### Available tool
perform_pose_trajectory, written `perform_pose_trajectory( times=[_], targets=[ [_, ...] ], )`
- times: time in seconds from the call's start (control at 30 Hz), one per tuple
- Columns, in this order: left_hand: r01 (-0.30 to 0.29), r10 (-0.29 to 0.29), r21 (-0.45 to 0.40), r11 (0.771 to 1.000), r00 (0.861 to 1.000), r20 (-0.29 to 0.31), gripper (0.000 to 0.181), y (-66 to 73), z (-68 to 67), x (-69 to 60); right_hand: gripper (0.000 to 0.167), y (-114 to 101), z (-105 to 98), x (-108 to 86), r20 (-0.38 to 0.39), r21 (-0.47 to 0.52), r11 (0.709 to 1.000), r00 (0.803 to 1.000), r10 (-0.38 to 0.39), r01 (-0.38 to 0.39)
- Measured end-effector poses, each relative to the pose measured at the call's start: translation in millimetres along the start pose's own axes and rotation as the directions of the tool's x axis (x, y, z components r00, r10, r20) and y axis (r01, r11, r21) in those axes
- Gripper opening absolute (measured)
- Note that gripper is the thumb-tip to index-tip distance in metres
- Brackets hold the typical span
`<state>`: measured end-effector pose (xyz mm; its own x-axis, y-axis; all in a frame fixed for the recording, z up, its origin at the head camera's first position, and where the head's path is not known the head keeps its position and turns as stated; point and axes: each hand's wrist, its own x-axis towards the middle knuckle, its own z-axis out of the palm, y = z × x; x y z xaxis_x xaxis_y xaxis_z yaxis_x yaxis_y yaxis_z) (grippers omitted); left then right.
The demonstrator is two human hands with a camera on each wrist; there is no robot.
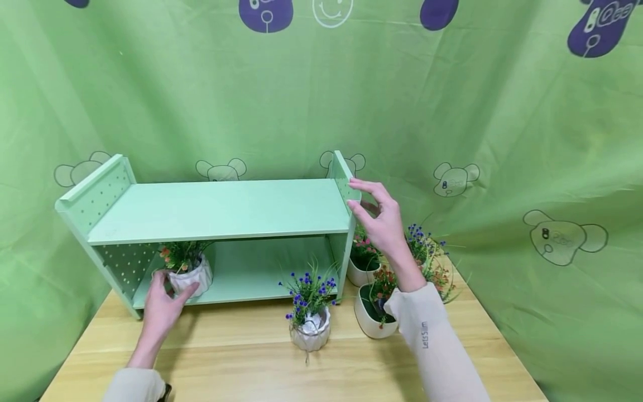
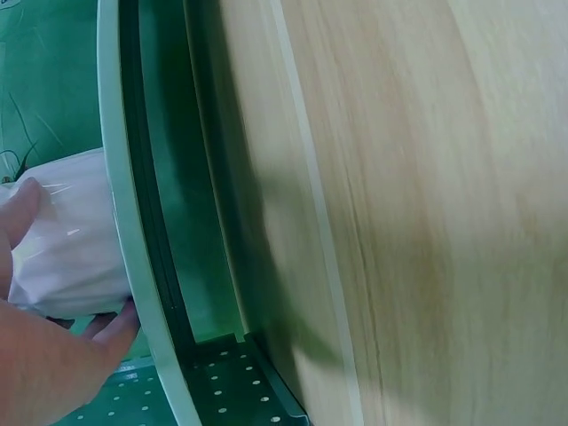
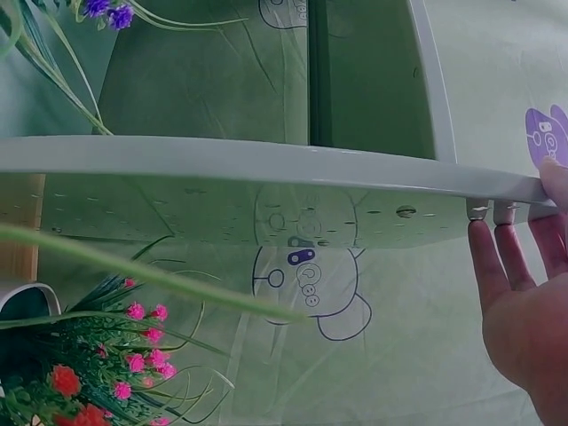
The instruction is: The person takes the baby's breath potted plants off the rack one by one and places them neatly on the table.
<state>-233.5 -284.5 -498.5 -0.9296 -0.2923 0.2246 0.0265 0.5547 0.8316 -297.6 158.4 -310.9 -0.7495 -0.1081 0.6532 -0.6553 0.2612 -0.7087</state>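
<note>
My left hand grips a white ribbed pot with an orange-flowered plant, on the lower board of a mint-green two-tier shelf. In the left wrist view, thumb and fingers lie around the pot, just behind the shelf's front edge. My right hand pinches the front edge of the shelf's right side panel, thumb on one face and fingers on the other. A white pot with blue flowers stands on the table before the shelf's right end.
Right of the shelf, below my right arm, stand several potted plants, among them a white pot with red flowers and another with pink ones. They rest on a wooden table. A green printed curtain hangs behind.
</note>
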Motion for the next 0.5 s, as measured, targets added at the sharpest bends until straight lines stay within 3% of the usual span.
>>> perform_pose_trajectory(
  times=[0.1, 0.23, 0.5],
  targets=[
    [0.000, 0.001, -0.016, 1.000, 1.000, 0.012, 0.078, 0.0, -0.7, -0.1, 0.038, 15.8, -0.4, 0.8, -0.004, 0.009, 1.000, 1.000, 0.002, -0.002],
    [0.006, -0.005, -0.050, 0.999, 1.000, 0.027, 0.077, -1.1, -2.5, 1.9, 0.037, 21.2, -1.7, 1.1, -0.008, 0.021, 1.000, 1.000, -0.007, 0.007],
    [-0.019, 0.019, 0.030, 0.999, 0.999, -0.028, 0.066, -4.8, -6.7, 3.8, 0.035, 19.6, -1.5, 1.5, -0.001, 0.042, 0.999, 1.000, -0.018, 0.018]
  ],
)
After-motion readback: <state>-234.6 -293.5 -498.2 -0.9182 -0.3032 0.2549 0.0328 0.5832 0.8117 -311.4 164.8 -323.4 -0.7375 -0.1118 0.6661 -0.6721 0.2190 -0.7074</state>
